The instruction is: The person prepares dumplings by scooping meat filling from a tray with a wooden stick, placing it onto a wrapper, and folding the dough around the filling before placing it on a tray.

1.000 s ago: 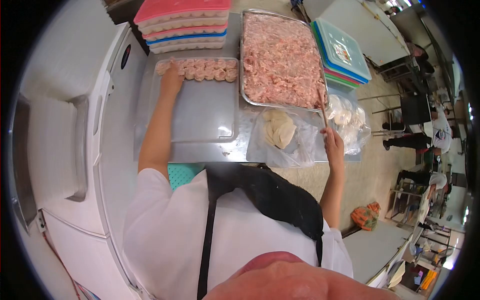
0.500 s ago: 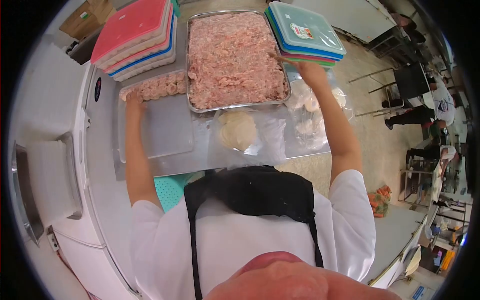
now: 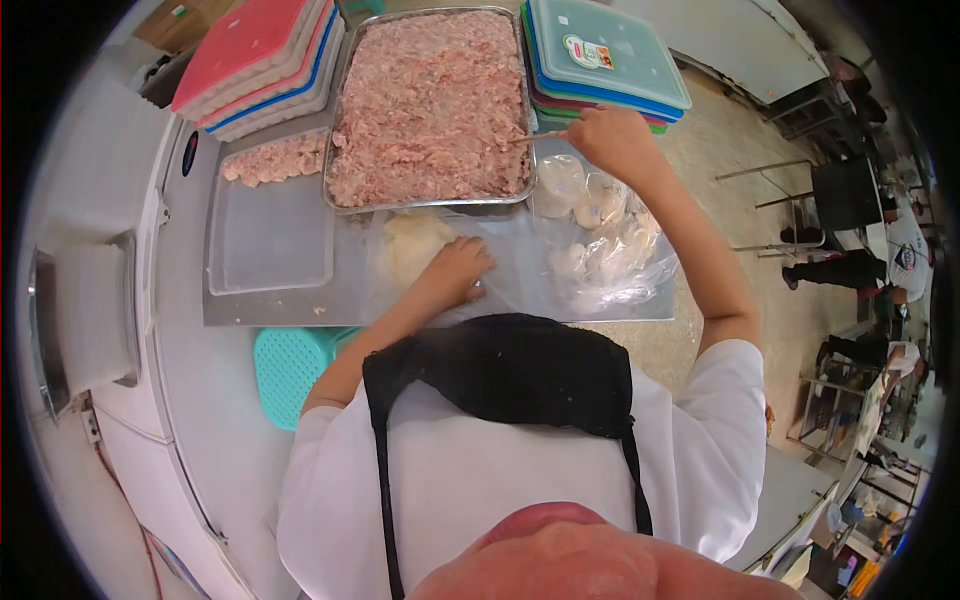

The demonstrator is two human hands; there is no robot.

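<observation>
My right hand (image 3: 608, 140) is closed on a thin stick-like utensil (image 3: 545, 136), whose tip reaches the right part of the ground meat in the metal tray (image 3: 430, 105). My left hand (image 3: 458, 270) lies at the right edge of a stack of pale dough wrappers (image 3: 415, 245) on clear plastic, its fingers spread; whether it touches a wrapper is not clear. At the left, a shallow clear tray (image 3: 270, 240) has rows of filled dumplings (image 3: 275, 160) along its far side.
Stacked lidded containers (image 3: 255, 60) stand at the back left, and coloured lids (image 3: 610, 50) at the right. Bagged pale rounds (image 3: 600, 230) lie on the right of the metal table (image 3: 270, 308). A turquoise stool (image 3: 290, 375) is below. Other people (image 3: 905, 250) are far right.
My left hand has moved from the dumplings to the wrappers, rightward and nearer my body. My right hand still has the utensil at the meat's right side. The view has shifted.
</observation>
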